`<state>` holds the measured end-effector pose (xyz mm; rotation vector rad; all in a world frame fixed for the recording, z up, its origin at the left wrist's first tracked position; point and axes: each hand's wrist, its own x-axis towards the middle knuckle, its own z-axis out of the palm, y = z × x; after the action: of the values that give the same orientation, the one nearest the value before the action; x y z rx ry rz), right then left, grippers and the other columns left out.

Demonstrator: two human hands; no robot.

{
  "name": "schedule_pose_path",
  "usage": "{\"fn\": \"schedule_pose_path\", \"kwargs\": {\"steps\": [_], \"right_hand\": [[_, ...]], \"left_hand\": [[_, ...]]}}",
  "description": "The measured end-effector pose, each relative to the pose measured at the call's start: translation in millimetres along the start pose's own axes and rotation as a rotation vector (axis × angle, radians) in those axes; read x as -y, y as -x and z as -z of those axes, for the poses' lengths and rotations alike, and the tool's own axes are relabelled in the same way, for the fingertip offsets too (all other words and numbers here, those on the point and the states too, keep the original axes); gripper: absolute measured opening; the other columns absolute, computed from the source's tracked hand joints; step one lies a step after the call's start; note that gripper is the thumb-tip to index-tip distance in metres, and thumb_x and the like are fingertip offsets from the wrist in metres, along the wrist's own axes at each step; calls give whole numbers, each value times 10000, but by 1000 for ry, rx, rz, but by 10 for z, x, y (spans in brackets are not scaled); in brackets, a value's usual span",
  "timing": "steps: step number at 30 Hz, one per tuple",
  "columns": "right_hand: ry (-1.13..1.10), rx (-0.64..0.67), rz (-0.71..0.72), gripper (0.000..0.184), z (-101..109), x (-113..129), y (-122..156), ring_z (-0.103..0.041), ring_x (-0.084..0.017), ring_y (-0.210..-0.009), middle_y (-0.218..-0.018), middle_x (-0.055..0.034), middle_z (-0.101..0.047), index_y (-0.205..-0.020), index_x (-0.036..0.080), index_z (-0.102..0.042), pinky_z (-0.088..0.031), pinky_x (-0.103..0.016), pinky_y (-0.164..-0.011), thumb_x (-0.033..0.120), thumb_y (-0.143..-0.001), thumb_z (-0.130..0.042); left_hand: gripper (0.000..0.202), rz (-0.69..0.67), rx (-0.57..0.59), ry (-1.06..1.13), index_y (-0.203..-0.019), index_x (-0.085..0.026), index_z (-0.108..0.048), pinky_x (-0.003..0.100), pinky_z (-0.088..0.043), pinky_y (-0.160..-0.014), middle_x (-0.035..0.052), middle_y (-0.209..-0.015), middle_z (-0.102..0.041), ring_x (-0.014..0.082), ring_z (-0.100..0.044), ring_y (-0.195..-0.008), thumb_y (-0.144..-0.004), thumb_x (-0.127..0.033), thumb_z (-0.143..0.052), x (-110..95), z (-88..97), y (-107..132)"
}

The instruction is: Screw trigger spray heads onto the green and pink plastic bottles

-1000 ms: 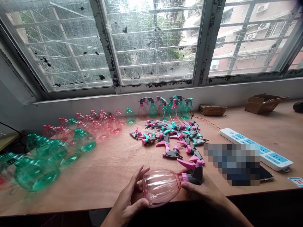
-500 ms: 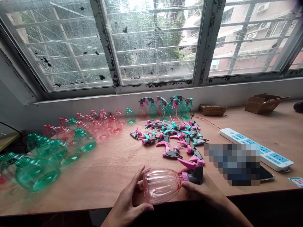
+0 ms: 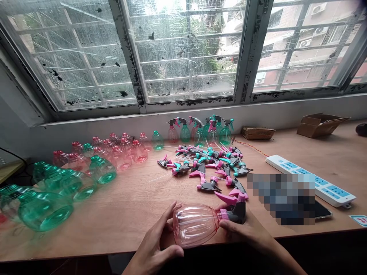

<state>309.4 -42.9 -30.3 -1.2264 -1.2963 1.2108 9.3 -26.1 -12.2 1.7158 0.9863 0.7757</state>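
Note:
A clear pink ribbed spray bottle (image 3: 195, 224) lies on its side at the near edge of the wooden table (image 3: 132, 206). My left hand (image 3: 156, 244) cups its base, fingers wrapped round it. My right hand (image 3: 243, 231) grips the grey and pink trigger sprayer head (image 3: 233, 212) fitted on the bottle's neck. Just beyond lies a heap of loose trigger heads (image 3: 212, 166) in pink, teal and grey.
Several green bottles (image 3: 51, 194) and pink bottles (image 3: 114, 152) lie at the left. Finished spray bottles (image 3: 200, 131) stand by the wall under the window. A white power strip (image 3: 312, 179), a phone (image 3: 322, 210) and cardboard boxes (image 3: 318, 124) are on the right.
The pink bottle has turned slightly in my hands; my left thumb has slid a little further under its base. Everything else is where it was.

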Motion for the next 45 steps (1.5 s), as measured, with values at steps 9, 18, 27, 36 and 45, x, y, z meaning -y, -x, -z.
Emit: {"fn": "schedule_pose_path", "kwargs": {"steps": [9,18,27,36,45], "right_hand": [[2,15,-6,366,8,29,10,-612,-199,-684,-784,-7,-669,-987,176,-719,-522,-329,-659,445,-761,-822],[-32,23,-5,373,0,15,3,-582,-177,-656,-773,0,-655,-980,167,-707,-499,-323,-645,445,-761,-827],[-58,33,-16,351,4,15,-1,-577,-168,-655,-764,14,-644,-988,177,-684,-487,-310,-647,418,-773,-823],[-45,37,-7,351,0,25,5,-583,-176,-683,-775,6,-664,-993,177,-710,-488,-300,-661,415,-765,-831],[-30,23,-8,362,3,6,-1,-586,-175,-657,-725,14,-655,-1003,174,-708,-501,-296,-639,422,-766,-824]], "left_hand": [[794,-23,13,-18,-1551,-358,-344,434,-391,-1179,34,-1621,-406,347,-444,-1428,-871,-609,-669,32,15,-1],[729,-15,42,-6,-1534,-376,-371,394,-410,-1165,3,-1626,-398,325,-443,-1433,-896,-545,-681,9,24,-1],[723,-26,39,1,-1531,-371,-376,385,-414,-1162,-1,-1625,-399,322,-439,-1437,-898,-548,-678,-4,13,-11],[761,-2,49,84,-1522,-372,-387,390,-442,-1140,12,-1602,-440,320,-506,-1388,-863,-523,-735,-15,1,-6],[935,48,6,77,-1494,-398,-424,368,-422,-1165,-5,-1545,-519,305,-544,-1357,-704,-291,-912,-1,-20,-34]]}}
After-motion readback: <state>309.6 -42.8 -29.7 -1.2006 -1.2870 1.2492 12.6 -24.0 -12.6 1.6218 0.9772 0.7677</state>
